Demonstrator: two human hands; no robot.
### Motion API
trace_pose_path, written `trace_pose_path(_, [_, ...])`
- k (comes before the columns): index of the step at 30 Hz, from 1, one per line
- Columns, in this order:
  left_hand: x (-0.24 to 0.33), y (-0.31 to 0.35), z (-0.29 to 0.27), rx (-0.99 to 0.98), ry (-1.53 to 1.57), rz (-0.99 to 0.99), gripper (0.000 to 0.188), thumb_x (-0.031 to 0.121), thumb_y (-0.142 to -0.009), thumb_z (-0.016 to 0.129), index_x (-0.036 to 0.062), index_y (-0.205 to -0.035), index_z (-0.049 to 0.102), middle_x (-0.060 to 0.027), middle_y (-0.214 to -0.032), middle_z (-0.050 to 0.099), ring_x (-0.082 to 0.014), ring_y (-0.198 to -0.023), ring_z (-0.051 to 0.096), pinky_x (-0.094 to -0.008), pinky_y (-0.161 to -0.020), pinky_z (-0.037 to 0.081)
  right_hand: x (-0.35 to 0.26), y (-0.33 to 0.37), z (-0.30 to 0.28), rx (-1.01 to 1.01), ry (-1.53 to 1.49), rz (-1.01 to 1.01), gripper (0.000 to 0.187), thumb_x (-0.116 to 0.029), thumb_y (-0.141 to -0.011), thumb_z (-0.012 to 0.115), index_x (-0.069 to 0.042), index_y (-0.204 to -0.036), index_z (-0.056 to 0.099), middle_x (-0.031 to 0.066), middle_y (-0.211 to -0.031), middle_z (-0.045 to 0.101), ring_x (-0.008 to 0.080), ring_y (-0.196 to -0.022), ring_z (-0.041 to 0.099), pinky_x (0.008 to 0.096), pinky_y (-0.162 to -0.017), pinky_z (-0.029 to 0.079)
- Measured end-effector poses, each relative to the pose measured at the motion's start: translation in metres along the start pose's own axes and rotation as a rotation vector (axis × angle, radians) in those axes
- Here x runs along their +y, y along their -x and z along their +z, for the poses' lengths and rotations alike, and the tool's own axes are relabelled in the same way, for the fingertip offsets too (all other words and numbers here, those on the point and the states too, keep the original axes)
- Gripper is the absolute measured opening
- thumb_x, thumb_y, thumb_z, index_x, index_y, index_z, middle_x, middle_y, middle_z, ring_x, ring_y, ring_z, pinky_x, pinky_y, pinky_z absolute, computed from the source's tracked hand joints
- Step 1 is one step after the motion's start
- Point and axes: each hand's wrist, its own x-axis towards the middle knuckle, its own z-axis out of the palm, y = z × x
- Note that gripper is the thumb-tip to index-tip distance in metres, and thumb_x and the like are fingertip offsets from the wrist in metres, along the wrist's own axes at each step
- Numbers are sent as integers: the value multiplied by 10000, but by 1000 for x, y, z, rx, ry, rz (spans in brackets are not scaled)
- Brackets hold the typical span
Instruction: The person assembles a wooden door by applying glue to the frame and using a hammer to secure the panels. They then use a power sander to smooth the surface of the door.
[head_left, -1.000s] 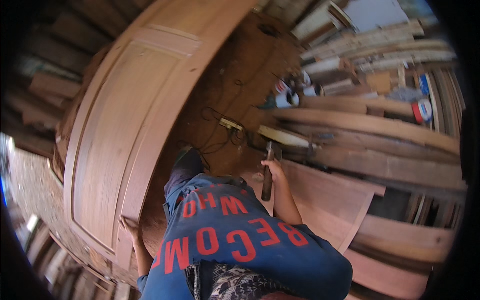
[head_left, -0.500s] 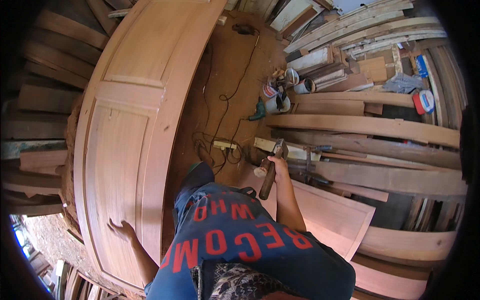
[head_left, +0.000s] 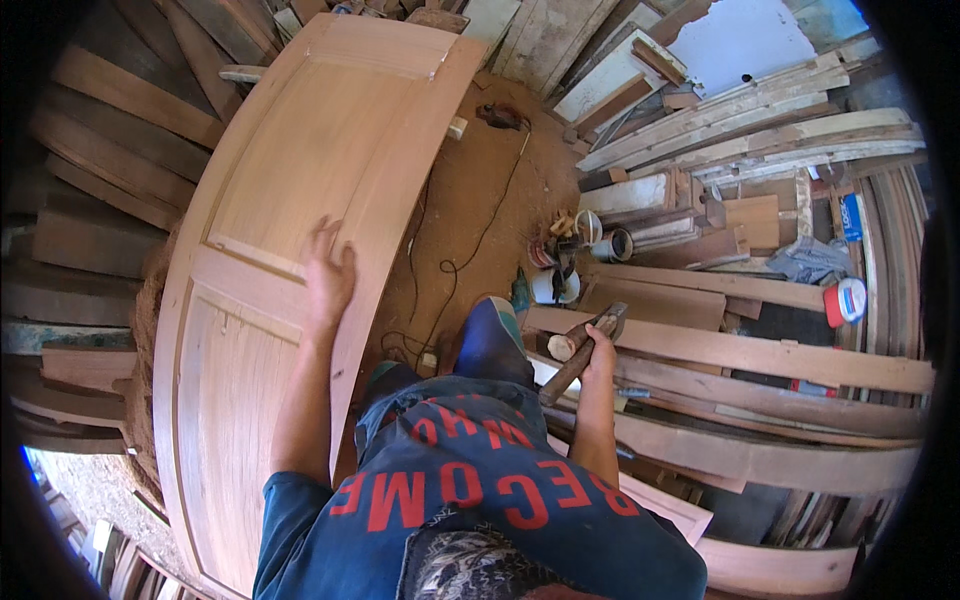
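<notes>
Barely make out a pale, round-ended piece point(head_left: 562, 347), partly hidden by the right hand point(head_left: 602, 352). Gripping a hammer point(head_left: 567, 378) in that same hand, tightly wrapped. With the left hand point(head_left: 330, 282) loosely spread over the 2-panel door point(head_left: 300, 150) at left; cannot tell whether touching. Around: brown floor point(head_left: 460, 200), stacked boards point(head_left: 760, 350).

I find a woodworking workshop, evidenced by timber boards point(head_left: 760, 350) stacked on both sides, a panelled door point(head_left: 245, 275) at my left, a drill point(head_left: 520, 290) and buckets point(head_left: 547, 288) on the dusty floor point(head_left: 462, 190), a wooden-handled tool point(head_left: 571, 379) in my right hand point(head_left: 599, 357).
</notes>
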Motion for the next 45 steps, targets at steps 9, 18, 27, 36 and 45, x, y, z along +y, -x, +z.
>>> trace_pose_path(9, [51, -171, 188, -105, -8, 89, 375, 68, -940, 673, 10, -1308, 626, -297, -1471, 524, -494, -1354, 512, -512, -1139, 438, -74, -190, 139, -188, 121, -25, 326, -24, -876, 714, 17, -1183, 612, 163, -1008, 736, 313, -860, 733, 436, -765, 634])
trace_pose_path(18, [0, -314, 405, 23, -735, -184, 688, 351, -1029, 605, 20, -1585, 371, -279, -1601, 395, -471, -1516, 298, -624, -1203, 264, -35, -568, 242, -99, 439, 281, 825, -114, -803, 849, 12, -1527, 476, 164, -1380, 629, 321, -1203, 622, 444, -1034, 474])
trace_pose_path(27, [-44, -282, 336, -150, -971, -32, 611, 461, -1105, 464, 235, -1644, 283, -237, -1677, 244, -407, -1536, 299, -530, -1248, 317, 89, -905, 193, 223, 904, 98, 627, -97, -771, 799, 50, -1347, 600, 223, -1150, 711, 309, -1036, 681, 456, -868, 536])
trace_pose_path(36, [-55, -280, 305, -24, -838, -517, 728, 596, -1050, 486, 142, -1604, 359, -219, -1632, 335, -379, -1521, 333, -556, -1230, 336, 128, -1149, 31, 345, 1515, -293, 618, -307, -779, 805, 80, -1237, 657, 313, -1082, 730, 477, -1058, 702, 505, -916, 560])
trace_pose_path(45, [-57, -312, 348, -136, -947, -516, 729, 584, -1054, 487, 112, -1596, 364, -210, -1634, 339, -375, -1524, 326, -556, -1232, 328, 118, -1147, 67, 295, 1866, -385, 659, -290, -835, 780, -4, -1394, 581, 272, -1272, 667, 436, -1220, 621, 508, -1028, 511])
